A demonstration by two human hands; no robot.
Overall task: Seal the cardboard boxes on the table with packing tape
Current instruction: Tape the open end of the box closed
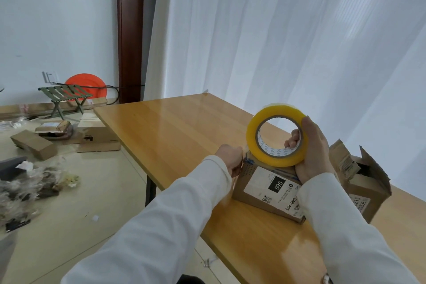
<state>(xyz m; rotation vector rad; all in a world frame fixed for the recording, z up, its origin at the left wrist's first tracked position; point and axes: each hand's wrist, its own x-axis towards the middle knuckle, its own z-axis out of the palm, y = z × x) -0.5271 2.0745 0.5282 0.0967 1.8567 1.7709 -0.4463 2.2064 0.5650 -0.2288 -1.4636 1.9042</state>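
Gripping the tape roll [276,136], right fingers [292,140] curl through its core; left hand [230,159] pinches tape.

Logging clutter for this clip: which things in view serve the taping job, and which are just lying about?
In use: tape roll, labelled box, open-flapped box, left hand, right hand.
Lying about: floor boxes, folding stool, orange disc, plastic wrappings.

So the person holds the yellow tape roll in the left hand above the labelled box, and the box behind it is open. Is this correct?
Not quite. The head view shows the tape roll held in the right hand, not the left. The left hand pinches at the labelled box edge. The rest stands: the box behind is open.
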